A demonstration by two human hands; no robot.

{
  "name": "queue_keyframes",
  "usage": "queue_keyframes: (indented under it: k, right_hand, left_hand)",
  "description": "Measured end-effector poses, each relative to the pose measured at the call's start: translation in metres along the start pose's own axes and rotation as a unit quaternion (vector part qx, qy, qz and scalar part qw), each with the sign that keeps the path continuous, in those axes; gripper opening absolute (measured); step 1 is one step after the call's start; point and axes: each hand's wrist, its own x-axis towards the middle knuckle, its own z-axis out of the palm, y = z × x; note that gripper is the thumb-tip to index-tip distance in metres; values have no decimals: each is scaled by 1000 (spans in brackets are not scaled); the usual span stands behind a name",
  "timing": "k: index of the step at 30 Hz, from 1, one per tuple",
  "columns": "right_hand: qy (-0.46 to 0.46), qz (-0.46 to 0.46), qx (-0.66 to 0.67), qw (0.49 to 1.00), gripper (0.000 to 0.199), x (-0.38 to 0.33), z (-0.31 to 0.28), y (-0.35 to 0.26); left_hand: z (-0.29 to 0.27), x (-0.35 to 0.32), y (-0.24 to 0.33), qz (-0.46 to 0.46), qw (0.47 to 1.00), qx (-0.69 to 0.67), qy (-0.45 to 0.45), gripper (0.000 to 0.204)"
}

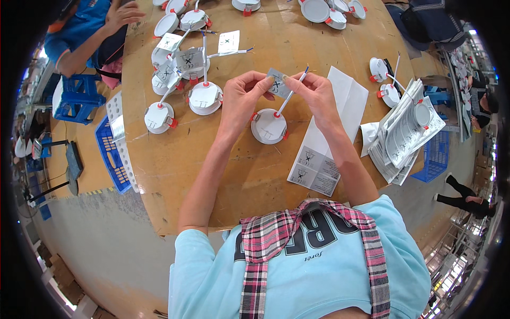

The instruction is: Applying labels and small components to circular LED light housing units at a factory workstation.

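My left hand (pixel 245 97) pinches the left edge of a small silver-grey printed label (pixel 277 85) between thumb and fingers. At the label's upper right, my right hand (pixel 317 94) is closed with its thumb on it. A white cable (pixel 285 103) with bare coloured wire ends runs up beside the label and past the right-hand fingers. Whether the label touches the cable I cannot tell. That cable comes from a round white downlight (pixel 269 127) with red spring clips, lying on the table below my hands. To the right, under my forearm, lies a white label sheet (pixel 336 114) with grey printed labels at its near end.
Several labelled downlights (pixel 206 98) cluster at left on the wooden table (pixel 175 181). Two others (pixel 390 95) lie at right beside a stack of label sheets (pixel 406 135). A blue crate (pixel 112 154) stands past the left edge. Another person's hand (pixel 123 16) is at upper left.
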Motion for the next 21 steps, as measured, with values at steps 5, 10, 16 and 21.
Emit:
queue_keyframes:
  k: [5, 10, 16, 21]
  right_hand:
    - [-6, 8, -3, 1000, 21, -1, -3, 1]
    - [-29, 42, 58, 997, 20, -4, -5, 0]
    - [-21, 30, 63, 997, 20, -5, -2, -2]
    - [2, 7, 25, 1000, 20, -6, 1, -2]
  left_hand:
    - [4, -4, 1, -5, 1000, 3, 21, 19]
    - [5, -6, -1, -6, 1000, 0, 28, 20]
    - [1, -3, -2, -22, 998, -51, -24, 23]
    - [5, -4, -9, -83, 991, -94, -52, 41]
